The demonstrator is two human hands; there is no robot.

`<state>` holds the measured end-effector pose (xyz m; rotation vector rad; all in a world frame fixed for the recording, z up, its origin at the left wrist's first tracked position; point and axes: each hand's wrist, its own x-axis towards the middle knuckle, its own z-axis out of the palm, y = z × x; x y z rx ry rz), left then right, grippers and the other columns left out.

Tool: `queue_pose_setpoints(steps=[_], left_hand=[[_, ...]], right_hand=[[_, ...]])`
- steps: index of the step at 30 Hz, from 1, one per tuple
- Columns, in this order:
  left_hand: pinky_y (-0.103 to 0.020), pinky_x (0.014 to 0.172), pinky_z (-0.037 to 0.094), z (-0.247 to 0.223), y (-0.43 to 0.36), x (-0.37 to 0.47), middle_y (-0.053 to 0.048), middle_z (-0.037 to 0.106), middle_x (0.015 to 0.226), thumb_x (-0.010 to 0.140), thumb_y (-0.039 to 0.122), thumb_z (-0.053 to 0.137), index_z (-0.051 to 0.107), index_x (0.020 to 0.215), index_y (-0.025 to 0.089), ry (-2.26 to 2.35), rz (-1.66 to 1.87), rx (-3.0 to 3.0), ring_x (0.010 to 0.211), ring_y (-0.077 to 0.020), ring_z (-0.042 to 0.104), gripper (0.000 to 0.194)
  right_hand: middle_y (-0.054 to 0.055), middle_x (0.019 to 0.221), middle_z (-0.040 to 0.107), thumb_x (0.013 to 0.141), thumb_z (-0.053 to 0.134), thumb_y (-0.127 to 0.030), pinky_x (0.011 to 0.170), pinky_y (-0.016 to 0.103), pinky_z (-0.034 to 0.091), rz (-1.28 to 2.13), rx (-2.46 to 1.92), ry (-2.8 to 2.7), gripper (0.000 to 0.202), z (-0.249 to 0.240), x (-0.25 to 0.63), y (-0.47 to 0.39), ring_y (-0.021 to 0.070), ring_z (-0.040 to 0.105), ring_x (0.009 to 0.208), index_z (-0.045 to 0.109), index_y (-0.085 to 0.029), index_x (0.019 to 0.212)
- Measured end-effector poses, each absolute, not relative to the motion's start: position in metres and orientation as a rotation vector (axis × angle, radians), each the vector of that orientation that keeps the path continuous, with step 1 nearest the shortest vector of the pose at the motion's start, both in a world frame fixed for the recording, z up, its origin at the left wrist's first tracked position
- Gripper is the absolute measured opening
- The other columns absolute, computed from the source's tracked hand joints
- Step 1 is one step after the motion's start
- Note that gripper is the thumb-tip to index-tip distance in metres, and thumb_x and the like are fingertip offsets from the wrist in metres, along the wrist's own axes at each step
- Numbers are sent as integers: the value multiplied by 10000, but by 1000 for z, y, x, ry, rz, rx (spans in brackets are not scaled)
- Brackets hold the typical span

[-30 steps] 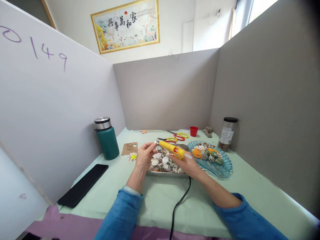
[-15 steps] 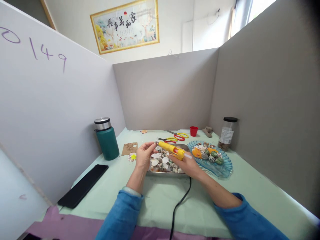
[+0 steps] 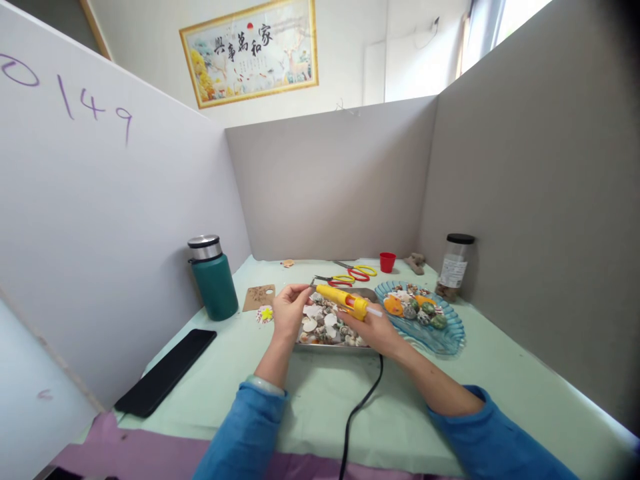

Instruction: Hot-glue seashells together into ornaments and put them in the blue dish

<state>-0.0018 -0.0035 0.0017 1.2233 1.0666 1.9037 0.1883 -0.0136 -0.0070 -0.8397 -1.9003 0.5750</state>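
A yellow glue gun [image 3: 340,299] is held in my right hand [image 3: 376,328], its nozzle pointing left and a clear glue stick poking out of its rear end. My left hand [image 3: 290,308] pinches a small piece at the nozzle tip; the piece is too small to make out. Both hands hover over a metal tray [image 3: 330,347] filled with shells [image 3: 320,321]. From under my right hand a black cord [image 3: 357,407] runs down to the table's front edge.
Left are a green bottle [image 3: 215,283], a black phone [image 3: 167,372], a brown card [image 3: 259,298] and a yellow-centred piece [image 3: 265,314]. Behind the tray lie scissors [image 3: 361,271] and a red cup [image 3: 387,263]. Right stand a blue plate [image 3: 453,330] of stones and shells and a jar [image 3: 455,268].
Both hands are almost still. The small piece in my left hand looks slightly turned at the nozzle tip.
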Motion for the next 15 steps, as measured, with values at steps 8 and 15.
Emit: queue_pose_setpoints(steps=[8, 15], left_hand=[[-212, 542, 447, 1, -3, -3, -4, 642, 579, 637, 276, 757, 682, 766, 134, 1085, 1896, 1251, 515, -106, 580, 206], [-206, 553, 447, -3, 0, -4, 4, 638, 581, 644, 297, 751, 680, 783, 127, 1085, 1876, 1271, 515, -94, 573, 231]], right_hand=[[-8, 684, 552, 834, 559, -435, 601, 261, 412, 580, -828, -1863, 258, -9, 188, -12, 146, 491, 625, 578, -179, 849], [29, 816, 642, 835, 562, -444, 674, 284, 454, 637, -856, -1834, 311, -12, 189, -8, 181, 563, 724, 629, -163, 950]])
